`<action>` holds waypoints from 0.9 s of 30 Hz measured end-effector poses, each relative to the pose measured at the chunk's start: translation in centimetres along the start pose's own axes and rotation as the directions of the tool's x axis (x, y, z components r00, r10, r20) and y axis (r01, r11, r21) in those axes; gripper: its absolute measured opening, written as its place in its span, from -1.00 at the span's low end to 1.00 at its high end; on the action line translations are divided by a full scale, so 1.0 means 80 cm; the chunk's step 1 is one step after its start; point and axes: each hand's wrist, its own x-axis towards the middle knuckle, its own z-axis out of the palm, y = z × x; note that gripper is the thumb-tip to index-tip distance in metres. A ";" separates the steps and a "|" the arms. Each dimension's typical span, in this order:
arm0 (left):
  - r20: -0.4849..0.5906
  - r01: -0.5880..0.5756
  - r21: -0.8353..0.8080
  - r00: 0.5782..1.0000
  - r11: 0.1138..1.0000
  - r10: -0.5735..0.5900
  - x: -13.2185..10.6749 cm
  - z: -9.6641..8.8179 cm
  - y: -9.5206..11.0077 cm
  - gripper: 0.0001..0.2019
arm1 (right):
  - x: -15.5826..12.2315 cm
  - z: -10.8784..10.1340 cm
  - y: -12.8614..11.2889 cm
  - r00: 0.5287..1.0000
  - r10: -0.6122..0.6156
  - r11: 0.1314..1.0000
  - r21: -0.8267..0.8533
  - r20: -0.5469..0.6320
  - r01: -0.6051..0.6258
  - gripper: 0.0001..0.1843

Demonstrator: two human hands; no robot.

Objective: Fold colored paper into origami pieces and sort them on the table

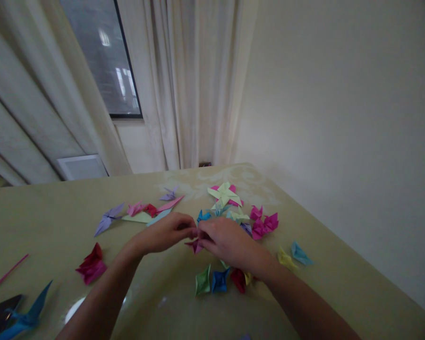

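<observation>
My left hand (173,230) and my right hand (227,240) meet over the middle of the table, fingertips pinched close together. Between them is a small magenta origami piece (194,245), its pointed corners showing below the fingers; the rest is hidden. Just beyond my right hand lie a blue origami piece (203,216) and a pale green folded star (225,193) with magenta paper under it. Nearer to me, below the right hand, sit green (202,282), dark blue (219,281) and red (238,279) origami pieces.
Magenta origami flowers (265,224) lie right, near yellow (286,259) and light blue (301,254) pieces. Leftward are a purple paper crane (108,219), a red-and-magenta piece (92,265), a pink stick (7,274), a blue crane (30,317) and a dark flat object (0,311). A wall (340,118) borders the table's right.
</observation>
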 end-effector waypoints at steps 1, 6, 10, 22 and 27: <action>-0.090 0.011 0.076 0.996 0.997 -0.004 0.005 0.004 -0.015 -0.65 | -0.001 0.001 0.001 1.000 -0.015 1.000 -0.016 0.010 0.015 -0.89; -0.524 0.461 0.479 0.833 0.747 -0.179 0.013 0.031 -0.090 -0.55 | -0.008 0.011 0.006 0.983 -0.134 0.989 -0.040 0.129 0.140 -0.92; -0.428 0.532 0.600 0.845 0.598 -0.322 0.005 0.026 -0.108 -0.55 | -0.008 0.019 0.008 0.966 -0.111 0.980 -0.134 0.235 0.145 -0.84; -0.316 0.464 0.451 0.882 0.762 -0.349 0.002 0.006 -0.106 -0.73 | -0.012 0.024 0.010 0.959 -0.108 0.968 -0.191 0.263 0.161 -0.76; -0.245 0.441 0.416 0.896 0.795 -0.370 -0.004 -0.001 -0.096 -0.74 | -0.007 0.031 0.014 0.982 -0.119 0.976 -0.166 0.150 0.143 -0.77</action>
